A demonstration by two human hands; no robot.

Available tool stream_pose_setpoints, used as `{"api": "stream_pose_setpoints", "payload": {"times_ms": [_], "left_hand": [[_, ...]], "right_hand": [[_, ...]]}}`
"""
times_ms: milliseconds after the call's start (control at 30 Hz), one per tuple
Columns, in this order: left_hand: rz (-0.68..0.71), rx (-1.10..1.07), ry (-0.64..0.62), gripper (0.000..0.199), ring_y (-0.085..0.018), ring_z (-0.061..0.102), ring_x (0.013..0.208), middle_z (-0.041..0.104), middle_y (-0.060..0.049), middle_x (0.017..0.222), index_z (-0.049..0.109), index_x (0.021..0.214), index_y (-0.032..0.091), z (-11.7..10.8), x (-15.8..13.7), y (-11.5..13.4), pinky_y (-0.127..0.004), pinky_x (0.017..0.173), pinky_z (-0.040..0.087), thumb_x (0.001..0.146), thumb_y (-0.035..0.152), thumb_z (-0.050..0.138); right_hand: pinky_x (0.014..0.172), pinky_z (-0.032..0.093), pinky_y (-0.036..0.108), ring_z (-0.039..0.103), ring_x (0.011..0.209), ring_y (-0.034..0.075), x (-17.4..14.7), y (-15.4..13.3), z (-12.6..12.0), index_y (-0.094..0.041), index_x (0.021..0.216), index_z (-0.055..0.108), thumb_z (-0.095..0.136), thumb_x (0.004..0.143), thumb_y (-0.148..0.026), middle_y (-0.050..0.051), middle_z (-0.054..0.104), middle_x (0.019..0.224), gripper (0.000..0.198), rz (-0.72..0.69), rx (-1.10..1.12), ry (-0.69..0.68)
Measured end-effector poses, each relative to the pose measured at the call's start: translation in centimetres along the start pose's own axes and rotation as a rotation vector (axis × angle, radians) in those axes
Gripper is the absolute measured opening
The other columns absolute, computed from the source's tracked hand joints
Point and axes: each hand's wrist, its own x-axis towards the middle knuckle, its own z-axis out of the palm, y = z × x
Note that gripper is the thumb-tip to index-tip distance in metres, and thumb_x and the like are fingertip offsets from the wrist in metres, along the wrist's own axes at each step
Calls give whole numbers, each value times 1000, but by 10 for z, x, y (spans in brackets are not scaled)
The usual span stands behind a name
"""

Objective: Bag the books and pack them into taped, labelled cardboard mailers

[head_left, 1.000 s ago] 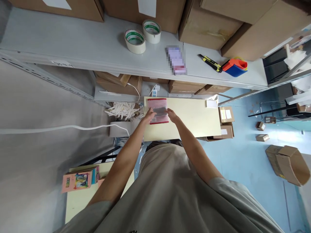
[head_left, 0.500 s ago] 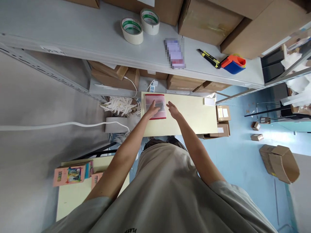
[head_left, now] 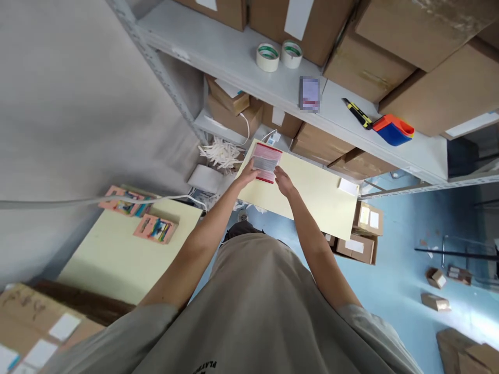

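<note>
A flat pink packet (head_left: 266, 163) with dark red bands along its far and near edges and a greyish printed middle lies on the pale yellow table (head_left: 312, 195). My left hand (head_left: 248, 174) is at its left edge, thumb over the top and fingers along the side, closed on it. At the lower right edge, my right hand (head_left: 283, 181) has its fingers bent against the packet. The undersides of both hands are hidden.
Above the table runs a grey shelf (head_left: 234, 49) with tape rolls (head_left: 267, 58), a phone (head_left: 310, 94), a yellow-black cutter (head_left: 357, 113) and an orange-blue tape dispenser (head_left: 393, 130). Cartons (head_left: 354, 246) stand right, paper strips (head_left: 221, 155) left. A cable (head_left: 117, 199) crosses left.
My view has turned, so the table now looks slanted. My left hand has shifted from the packet's top to its left edge. My right hand has come in against the right edge.
</note>
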Motion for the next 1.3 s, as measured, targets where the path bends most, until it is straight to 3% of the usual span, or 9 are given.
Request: {"api": "stream_pose_setpoints", "payload": {"times_ms": [200,333,433,567,767,933,1100,1200,1300], "left_hand": [[-105,-25,305,99,-44,32,178,56,-16,179,59,170,18,-23,-108,-36,-54,146,26,75,24,83],[-214,-62,462,112,-43,23,182,35,-20,191,45,180,15,-48,-205,-72,-56,147,23,77,28,85],[-262,-67,551,121,-42,17,184,23,-20,195,35,185,13,-73,-274,-94,-53,148,21,78,32,87],[-253,-118,701,126,-40,17,184,24,-19,195,33,186,12,-109,-348,-118,-50,150,15,75,31,90],[-148,-214,913,119,-42,20,183,28,-18,194,41,183,16,-168,-448,-151,-54,150,14,73,21,85],[-133,-225,1019,111,-39,23,183,33,-21,192,49,178,15,-221,-553,-180,-53,150,17,73,22,84],[-53,-299,1144,101,-39,25,182,46,-19,186,59,171,23,-257,-651,-210,-60,149,18,74,28,87],[-57,-360,1183,105,-40,25,182,43,-19,188,55,173,23,-271,-690,-221,-62,149,18,73,24,86],[-62,-377,1228,107,-39,24,182,39,-20,189,53,174,21,-282,-714,-226,-56,150,18,73,19,85]], "right_hand": [[147,23,50,32,181,20,-36,45,21,-33,180,46,69,104,-44,3,33,195,80,-16,-101,-240],[146,24,47,31,181,19,-70,94,59,-34,179,47,70,103,-44,3,30,196,80,69,-140,-395],[147,20,50,27,182,19,-98,129,97,-35,180,45,70,103,-43,1,26,197,81,145,-137,-487],[148,20,50,29,181,16,-131,159,148,-39,179,47,70,102,-37,-3,32,194,80,174,-190,-592],[146,28,43,37,178,16,-188,185,240,-35,176,51,68,103,-33,-1,35,194,75,138,-301,-698],[140,42,41,55,168,18,-265,232,328,-35,163,62,73,102,-29,3,49,187,61,173,-346,-829],[115,65,37,83,123,21,-341,293,387,-24,122,75,88,99,-30,10,83,139,27,346,-515,-761],[96,71,31,84,95,19,-369,317,403,-23,100,72,92,97,-26,6,84,100,20,374,-557,-723],[86,69,25,82,84,16,-379,324,410,-25,95,70,94,92,-19,0,80,86,25,351,-530,-705]]}}
